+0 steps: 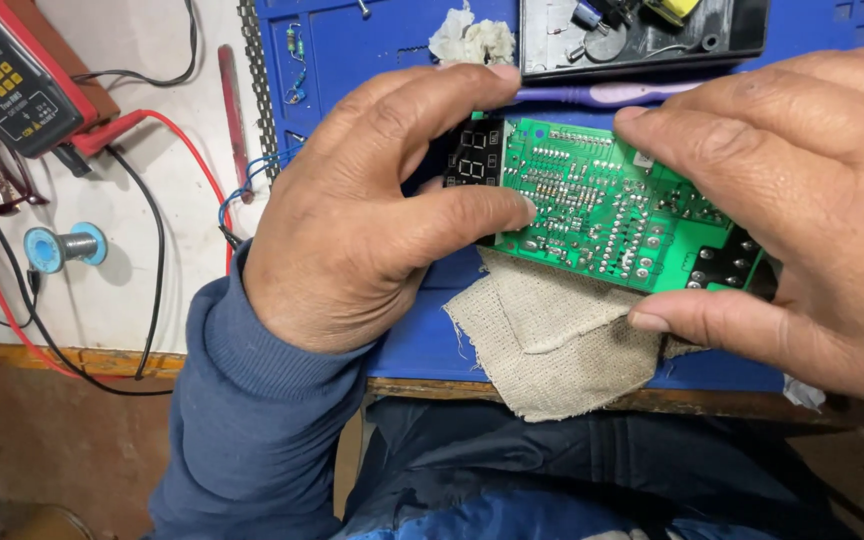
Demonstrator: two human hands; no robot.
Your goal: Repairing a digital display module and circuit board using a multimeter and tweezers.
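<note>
While both hands grip circuit board (607,205), blue mat (422,340) (cluttered) beneath.

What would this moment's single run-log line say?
left hand: grips circuit board | right hand: grips same board | under: cloth on blue mat

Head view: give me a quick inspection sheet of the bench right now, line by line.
Surface: blue mat on a pale bench.
Job's things: green circuit board with a dark display, solder side up, held above the mat.
Clutter: beige cloth, purple toothbrush, black tray of parts, solder spool, white wad.
Grippers: left hand pinches the board's display end; right hand holds the other end, fingers along its edges.
Cables: red and black leads from a multimeter.
Surroundings: blue sleeve, lap below the bench.
</note>
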